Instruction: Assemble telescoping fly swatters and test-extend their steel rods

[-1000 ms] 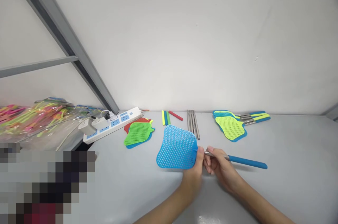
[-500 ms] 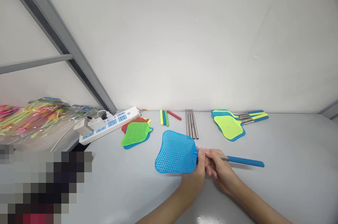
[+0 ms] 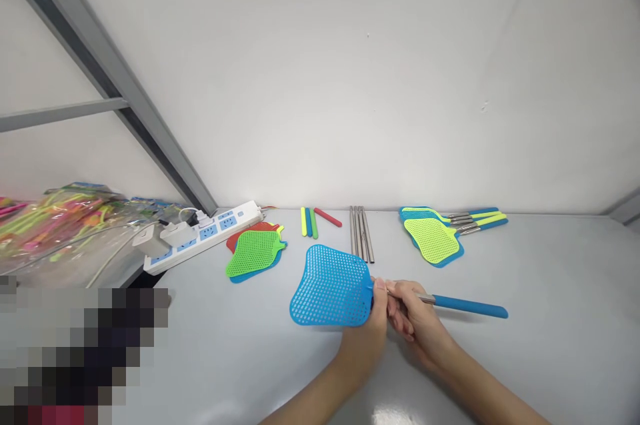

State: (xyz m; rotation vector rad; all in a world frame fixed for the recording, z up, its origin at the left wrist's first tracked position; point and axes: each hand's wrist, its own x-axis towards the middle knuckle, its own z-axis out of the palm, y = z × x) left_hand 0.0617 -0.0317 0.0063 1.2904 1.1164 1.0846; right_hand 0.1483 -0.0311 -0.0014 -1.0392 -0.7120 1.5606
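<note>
A blue fly swatter head (image 3: pixel 333 288), a mesh paddle, is pinched at its neck by my left hand (image 3: pixel 375 315), thumb on top. My right hand (image 3: pixel 413 311) is closed round a metal rod (image 3: pixel 427 298) with a blue handle grip (image 3: pixel 473 307) pointing right. Head and rod line up end to end between my fingertips; whether they are joined is hidden by my fingers. Both hands are close together above the table. Behind them lie several bare metal rods (image 3: pixel 361 235) and loose coloured handle grips, among them a red one (image 3: pixel 328 217) and a green one (image 3: pixel 313 223).
At the left lies a pile of swatter heads, a green one (image 3: pixel 255 253) on top. Swatters with handles, a yellow one (image 3: pixel 433 240) uppermost, lie back right. A white power strip (image 3: pixel 200 238) with plugs and bagged goods (image 3: pixel 75 225) are farther left. A wall (image 3: pixel 350 78) stands behind.
The grip end of the rod has shifted slightly right, and the blue head slightly left. Both hands keep their hold; the whole view has shifted a little.
</note>
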